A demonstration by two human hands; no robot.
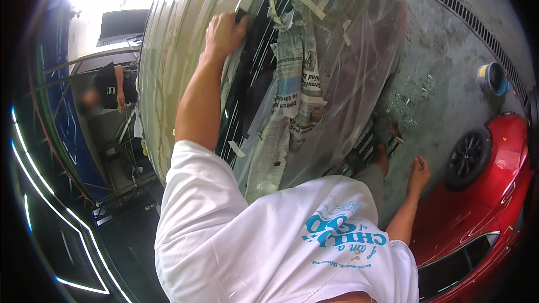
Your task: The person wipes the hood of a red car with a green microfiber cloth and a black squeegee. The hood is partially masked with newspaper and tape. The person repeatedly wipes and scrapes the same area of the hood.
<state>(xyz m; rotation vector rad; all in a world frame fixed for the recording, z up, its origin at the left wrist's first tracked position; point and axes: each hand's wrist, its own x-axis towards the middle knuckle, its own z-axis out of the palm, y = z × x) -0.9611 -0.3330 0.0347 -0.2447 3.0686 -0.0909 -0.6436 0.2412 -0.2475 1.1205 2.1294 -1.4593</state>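
My left hand (224,35) reaches up onto a vehicle roof (185,39) and grips a small black block (241,15), pressed near the roof's side edge. Pale, ribbed and streaked, the roof has a patchy whitish area along that edge. Just below runs a dark glossy window strip (247,95). Newspaper (289,73) and masking tape (309,1) cover part of the side, with clear plastic sheeting (359,50) over the body. Down at my right side, my right hand (418,175) hangs with curled fingers; whatever may be inside them is hidden.
My feet are on a slatted step (365,141) beside the vehicle. A red car (477,202) stands close on the right. Behind it are a bucket (494,78) and a floor drain grate (460,8). Across the roof, another person (109,87) in dark clothes stands near metal framing.
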